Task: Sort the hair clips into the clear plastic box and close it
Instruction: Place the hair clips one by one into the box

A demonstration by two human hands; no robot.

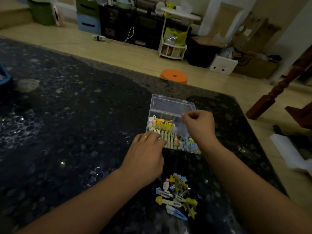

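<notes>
While your left hand [148,154] rests w/ fingers laid over the pale clips at the near edge of the clear plastic box [172,125], your right hand [199,125] hovers over the box's right side, fingertips pinched; can't tell if a clip's in there. Lid's open, box mid-table [67,115]. Loose clip pile [177,196] sits near you. Drop by colour, keep rows flat so the lid shuts.
</notes>
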